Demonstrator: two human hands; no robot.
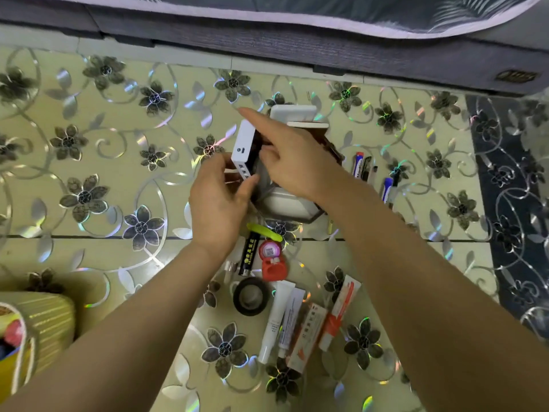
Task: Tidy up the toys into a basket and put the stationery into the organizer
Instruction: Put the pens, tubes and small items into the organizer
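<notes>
A dark wooden organizer [312, 214] stands on the flowered floor, mostly hidden by my hands. My left hand [218, 200] pinches a white box [244, 147] at its lower end, at the organizer's left side. My right hand [285, 156] lies over the organizer with the index finger stretched out toward the far left and the other fingers curled; it touches the box's right side. Behind the hand stands a second white box [292, 113]. Marker pens [364, 165] lie to the right. A yellow basket [44, 325] with toys sits at the bottom left.
In front of the organizer lie a black tape roll [249, 295], a red round case [271, 260], a black lighter-like stick [248, 252], a yellow-green pen [264, 231] and several tubes and cartons [300, 322]. A grey sofa base [267, 46] runs along the far edge.
</notes>
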